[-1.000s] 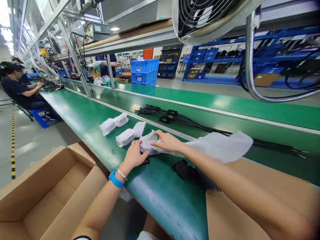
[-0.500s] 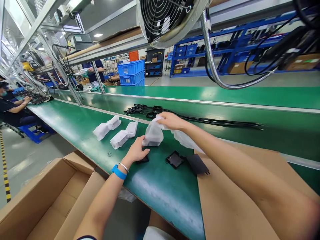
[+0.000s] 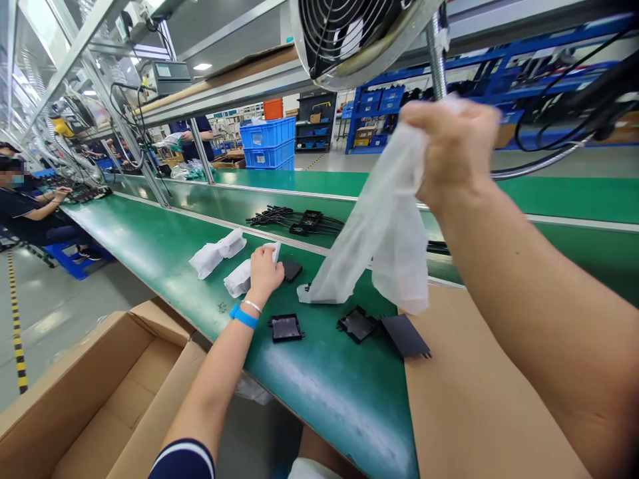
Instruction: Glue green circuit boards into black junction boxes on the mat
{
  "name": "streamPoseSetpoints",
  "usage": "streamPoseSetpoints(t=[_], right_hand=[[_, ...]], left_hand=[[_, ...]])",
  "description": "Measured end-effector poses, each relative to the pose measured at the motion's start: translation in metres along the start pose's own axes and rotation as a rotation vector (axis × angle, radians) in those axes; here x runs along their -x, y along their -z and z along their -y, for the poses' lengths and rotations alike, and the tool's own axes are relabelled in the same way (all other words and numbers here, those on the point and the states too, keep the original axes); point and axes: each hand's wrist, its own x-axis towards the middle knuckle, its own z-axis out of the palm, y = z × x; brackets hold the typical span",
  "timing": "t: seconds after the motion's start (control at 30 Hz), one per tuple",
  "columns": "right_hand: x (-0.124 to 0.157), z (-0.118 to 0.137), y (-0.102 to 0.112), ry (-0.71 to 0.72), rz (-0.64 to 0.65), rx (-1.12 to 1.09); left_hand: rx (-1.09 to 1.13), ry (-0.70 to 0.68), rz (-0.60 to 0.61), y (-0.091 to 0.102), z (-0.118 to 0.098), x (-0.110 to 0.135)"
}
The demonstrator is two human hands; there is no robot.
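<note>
My right hand (image 3: 452,146) is raised and closed around a white translucent wrapping (image 3: 357,219), slightly blurred. The wrapping hangs down to the green bench, where a small dark bit shows in its lower left corner. My left hand (image 3: 266,269) lies over a white wrapped packet (image 3: 239,278), its fingers bent down onto it; the fingertips are partly hidden. Another white wrapped packet (image 3: 217,254) lies to its left. Just right of my left hand is a flat black plastic part (image 3: 292,270). Nearer me lie black frame-like parts (image 3: 286,328), (image 3: 358,324) and a black flat cover (image 3: 405,334).
Black cables (image 3: 274,217) with black housings lie behind the bench's metal strip. An open cardboard box (image 3: 124,392) stands at lower left, and a cardboard sheet (image 3: 464,386) covers the bench at right. A fan (image 3: 354,40) hangs overhead. A seated person (image 3: 30,206) works at far left.
My right hand has risen and moved right, pulling the wrapping up. My left hand has shifted from the black parts to the wrapped packet. A black part now lies uncovered beside it.
</note>
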Motion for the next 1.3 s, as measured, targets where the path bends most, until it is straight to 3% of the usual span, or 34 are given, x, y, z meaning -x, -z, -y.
streamPoseSetpoints(t=[0.13, 0.2, 0.27, 0.33, 0.43, 0.57, 0.67, 0.73, 0.83, 1.0, 1.1, 1.3], right_hand=[[-0.012, 0.013, 0.000, 0.503, -0.380, -0.037], [0.002, 0.011, -0.010, 0.704, -0.309, 0.173], [0.024, -0.003, -0.026, 0.690, 0.014, 0.424], [0.049, -0.027, -0.044, 0.493, 0.402, 0.545], [0.086, -0.055, -0.056, 0.267, 0.711, 0.565], [0.143, -0.043, -0.023, 0.160, 1.223, 0.587], [0.185, -0.011, 0.013, 0.182, 1.385, 0.727], [0.203, 0.006, 0.026, 0.237, 1.366, 0.806], [0.201, 0.021, 0.024, 0.284, 1.264, 0.806], [0.146, 0.041, 0.005, 0.292, 1.170, 0.582], [0.111, 0.054, -0.001, 0.353, 1.082, 0.412], [0.067, 0.074, -0.009, 0.335, 0.777, 0.433]], left_hand=[[-0.066, 0.071, -0.018, -0.013, 0.002, -0.034], [-0.064, 0.083, -0.021, -0.012, 0.004, -0.041], [-0.041, 0.080, -0.047, 0.001, 0.006, -0.042], [-0.005, 0.056, -0.094, 0.021, 0.005, -0.036], [0.058, -0.027, -0.128, 0.048, -0.006, -0.001], [0.242, -0.251, -0.038, 0.051, -0.034, 0.087], [0.308, -0.250, 0.051, 0.039, -0.054, 0.148], [0.337, -0.173, 0.128, 0.032, -0.062, 0.172], [0.466, -0.021, 0.207, 0.028, -0.067, 0.185], [0.683, 0.090, 0.161, 0.018, -0.070, 0.192], [0.665, 0.073, 0.137, 0.009, -0.073, 0.194], [0.455, 0.127, 0.115, 0.000, -0.075, 0.179]])
